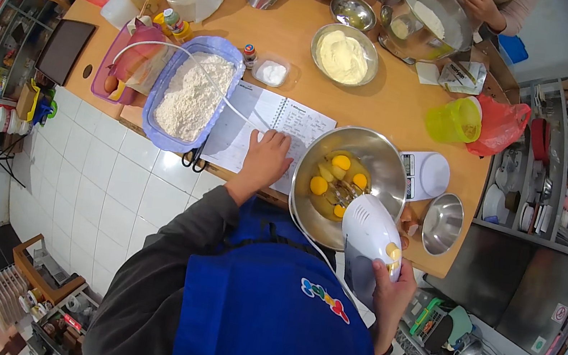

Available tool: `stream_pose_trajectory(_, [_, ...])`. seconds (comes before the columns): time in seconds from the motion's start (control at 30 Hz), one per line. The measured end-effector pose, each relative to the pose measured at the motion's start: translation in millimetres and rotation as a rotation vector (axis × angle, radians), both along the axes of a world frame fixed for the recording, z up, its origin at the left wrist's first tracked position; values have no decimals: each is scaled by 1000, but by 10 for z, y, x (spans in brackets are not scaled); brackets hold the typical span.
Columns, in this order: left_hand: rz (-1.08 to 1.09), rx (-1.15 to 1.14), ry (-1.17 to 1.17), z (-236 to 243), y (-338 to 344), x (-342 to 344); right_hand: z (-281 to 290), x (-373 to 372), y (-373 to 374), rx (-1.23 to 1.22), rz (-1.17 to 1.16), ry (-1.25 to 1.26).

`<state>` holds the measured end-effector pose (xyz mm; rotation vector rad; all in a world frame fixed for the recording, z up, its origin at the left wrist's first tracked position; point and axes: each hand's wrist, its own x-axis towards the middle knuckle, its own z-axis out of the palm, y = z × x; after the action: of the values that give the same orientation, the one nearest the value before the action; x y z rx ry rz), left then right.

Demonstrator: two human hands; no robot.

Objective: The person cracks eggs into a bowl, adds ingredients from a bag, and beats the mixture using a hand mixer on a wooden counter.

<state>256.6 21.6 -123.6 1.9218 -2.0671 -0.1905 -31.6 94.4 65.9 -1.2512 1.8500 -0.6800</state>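
Note:
My right hand (393,291) is closed round the handle of a white and grey hand mixer (372,235). The mixer tilts over a large steel bowl (392,169), its beaters down among cracked eggs with several whole yolks (341,162). On the open handwritten notebook (307,119), just left of the bowl, my left hand (268,161) has its fingers bent on a white cord (205,67). That cord runs from the upper left across a blue-purple basin of flour (194,96) to my fingers. Part of it is hidden under the hand.
Right of the bowl stand a white kitchen scale (434,175), eggshells (408,222) and a small steel bowl (443,225). Farther back are a bowl of pale yellow cream (344,57), a green jug (454,120) and a big mixing bowl (429,23), near another person's hand (484,6).

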Motion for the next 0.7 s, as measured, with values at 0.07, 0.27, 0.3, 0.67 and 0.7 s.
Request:
stream_pose_trajectory(0.07, [74, 112, -65, 29, -85, -65, 14, 25, 18, 36, 6, 30])
stream_pose_trajectory(0.27, [140, 349, -187, 61, -271, -135, -41, 25, 85, 11, -69, -45])
stream_pose_trajectory(0.3, [144, 372, -199, 46, -291, -131, -50, 28, 90, 8, -67, -39])
stream_pose_trajectory(0.67, [100, 407, -232, 20, -311, -116, -55, 52, 137, 115, -139, -9])
stream_pose_trajectory(0.7, [104, 394, -240, 11, -306, -118, -69, 42, 142, 101, -131, -20])
